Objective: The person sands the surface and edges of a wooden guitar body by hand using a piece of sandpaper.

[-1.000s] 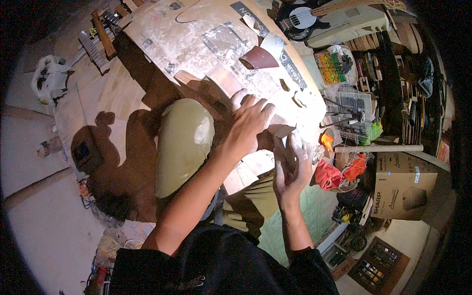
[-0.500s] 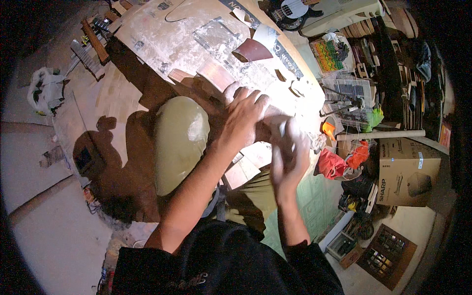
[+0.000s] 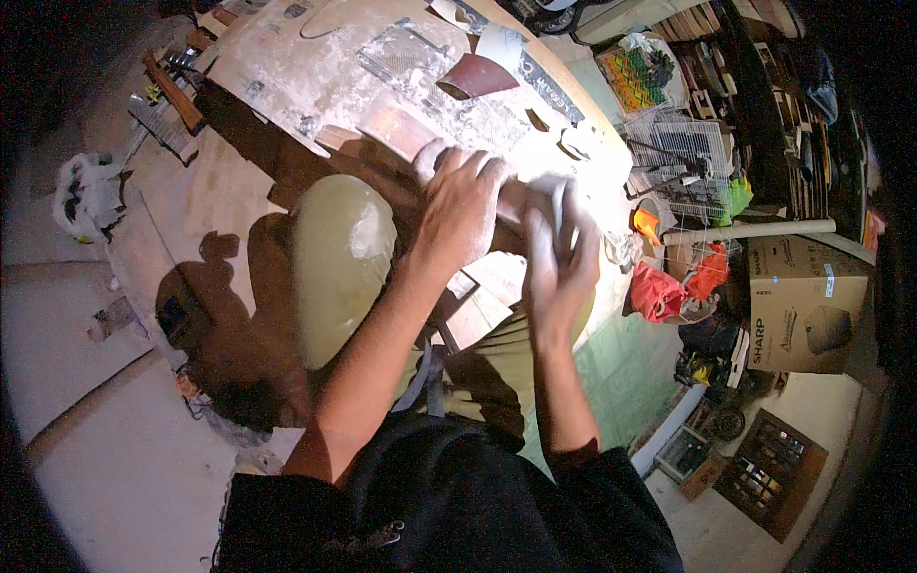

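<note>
Since the earlier frames, both hands have been carried a little further up and across the wood piece [image 3: 521, 205], and the right hand [image 3: 559, 258] has been raised so that its fingers stand more upright around the pale pad [image 3: 554, 196]. The left hand [image 3: 458, 205] is laid flat, fingers spread, pressing down on the wood piece just left of the pad; nothing is enclosed in it. The right hand is curled about the pad, which looks like folded sandpaper or a cloth; how tightly it is clasped cannot be told, since the palm side is hidden. The wood piece lies under and between the two hands, mostly covered by them.

For the rubbing to be done well, the piece should probably be kept pinned by the flat hand close beside the pad, so that it cannot slide, and the strokes kept short and even, with pressure taken through the fingertips rather than the wrist.

Beyond the right hand, further out, a wire cage [image 3: 683, 158] is seen; its contents cannot be made out. Above it a tray [image 3: 635, 81] holds many small green and yellow items. To the far right a cardboard box [image 3: 807, 306] stands shut. Below the left hand a rounded olive form [image 3: 344, 263] is seen, and above the grip a dusty board [image 3: 315, 76] with a dark red sheet [image 3: 478, 76].
</note>
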`<state>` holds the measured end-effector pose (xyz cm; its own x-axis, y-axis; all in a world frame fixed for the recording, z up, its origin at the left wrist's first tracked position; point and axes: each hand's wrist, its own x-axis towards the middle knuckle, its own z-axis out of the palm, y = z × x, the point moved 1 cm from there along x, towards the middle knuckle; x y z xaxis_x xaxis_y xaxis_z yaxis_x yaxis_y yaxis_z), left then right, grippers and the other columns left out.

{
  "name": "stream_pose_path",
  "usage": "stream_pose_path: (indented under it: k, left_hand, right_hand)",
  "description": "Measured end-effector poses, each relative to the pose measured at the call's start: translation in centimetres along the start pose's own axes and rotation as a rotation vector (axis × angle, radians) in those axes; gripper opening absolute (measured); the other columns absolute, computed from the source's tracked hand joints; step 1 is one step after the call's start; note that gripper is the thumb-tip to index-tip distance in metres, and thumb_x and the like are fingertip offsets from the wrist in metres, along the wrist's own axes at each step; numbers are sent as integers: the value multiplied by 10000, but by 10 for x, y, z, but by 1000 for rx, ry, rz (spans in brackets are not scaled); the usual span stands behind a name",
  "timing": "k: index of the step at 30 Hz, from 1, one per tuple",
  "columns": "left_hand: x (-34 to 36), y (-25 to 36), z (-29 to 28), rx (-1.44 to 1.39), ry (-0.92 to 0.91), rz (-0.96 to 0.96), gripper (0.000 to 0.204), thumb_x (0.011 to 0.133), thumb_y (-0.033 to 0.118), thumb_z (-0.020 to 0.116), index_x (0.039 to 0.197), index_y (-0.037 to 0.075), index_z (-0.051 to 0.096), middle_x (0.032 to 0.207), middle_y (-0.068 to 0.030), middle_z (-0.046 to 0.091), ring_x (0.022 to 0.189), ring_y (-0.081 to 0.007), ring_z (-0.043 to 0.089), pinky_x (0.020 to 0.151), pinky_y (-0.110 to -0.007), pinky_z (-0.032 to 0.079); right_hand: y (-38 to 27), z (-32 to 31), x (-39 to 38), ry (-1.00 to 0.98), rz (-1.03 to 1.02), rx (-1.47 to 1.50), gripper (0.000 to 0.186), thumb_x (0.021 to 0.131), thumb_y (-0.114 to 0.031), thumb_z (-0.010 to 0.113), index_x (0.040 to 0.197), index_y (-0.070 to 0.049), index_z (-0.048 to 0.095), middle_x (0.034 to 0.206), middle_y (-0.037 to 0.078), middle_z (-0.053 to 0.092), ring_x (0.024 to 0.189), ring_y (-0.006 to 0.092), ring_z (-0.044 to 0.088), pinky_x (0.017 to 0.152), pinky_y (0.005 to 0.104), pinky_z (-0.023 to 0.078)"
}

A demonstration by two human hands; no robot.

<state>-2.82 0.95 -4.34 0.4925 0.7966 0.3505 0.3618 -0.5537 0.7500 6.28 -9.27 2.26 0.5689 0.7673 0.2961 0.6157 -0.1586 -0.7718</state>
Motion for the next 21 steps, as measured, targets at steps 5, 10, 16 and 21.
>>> stream_pose_path:
  k: [5,10,16,21]
  left_hand:
    - [11,-1,4,44,-51,6,333,738,70,690,1057,17,608,1099,-180,626,1043,-417,539,921,-499,446]
    - [6,1,-3,-34,-66,-85,804,413,220,929,1127,38,609,1114,-153,630,1090,-408,537,976,-479,433]
    - [4,2,-2,4,-50,-46,722,495,154,886,1146,32,598,1132,-169,626,1102,-409,530,991,-481,436]
    - [3,2,-6,66,-87,3,511,640,-20,679,1142,0,586,1138,-193,621,1097,-429,524,964,-492,437]
  right_hand:
    - [17,7,7,66,-81,5,436,891,-28,723,1310,9,606,1141,162,665,1077,237,635,959,336,479]
    - [29,-19,32,162,49,232,488,922,-49,697,1373,44,533,1326,169,592,1161,222,610,1000,342,493]
    - [11,-18,11,13,198,150,463,906,-79,727,1332,31,581,1260,163,637,1165,222,612,987,346,488]
    - [21,-2,-25,37,-282,-15,430,847,-45,765,1249,27,630,1145,204,655,1073,313,645,948,397,492]
